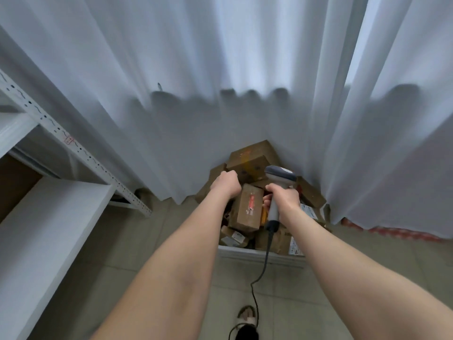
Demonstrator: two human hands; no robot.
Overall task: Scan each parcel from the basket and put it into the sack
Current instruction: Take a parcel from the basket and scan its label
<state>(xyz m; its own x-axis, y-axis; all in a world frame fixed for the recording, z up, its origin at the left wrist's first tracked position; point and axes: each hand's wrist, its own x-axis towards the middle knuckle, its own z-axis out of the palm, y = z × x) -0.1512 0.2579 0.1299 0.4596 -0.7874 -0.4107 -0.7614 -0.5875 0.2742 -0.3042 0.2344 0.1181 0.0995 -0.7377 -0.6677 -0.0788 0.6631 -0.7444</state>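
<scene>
A white basket [245, 252] on the floor is heaped with several brown cardboard parcels. My left hand [226, 184] has its fingers curled round the top edge of one brown parcel [246, 209] with a red-printed label, held above the heap. My right hand [284, 195] grips the handle of a grey and white barcode scanner [280, 174], whose head sits just right of that parcel. Its dark cable [266, 263] hangs down toward the floor. A larger brown box [252, 159] lies at the back of the heap. No sack is in view.
White curtains [220, 82] hang close behind and around the basket. A white metal shelf rack [49, 192] stands at the left. The floor [152, 241] is grey tile. My sandalled foot [246, 315] is below the basket, and a red patterned strip [392, 233] shows under the right curtain.
</scene>
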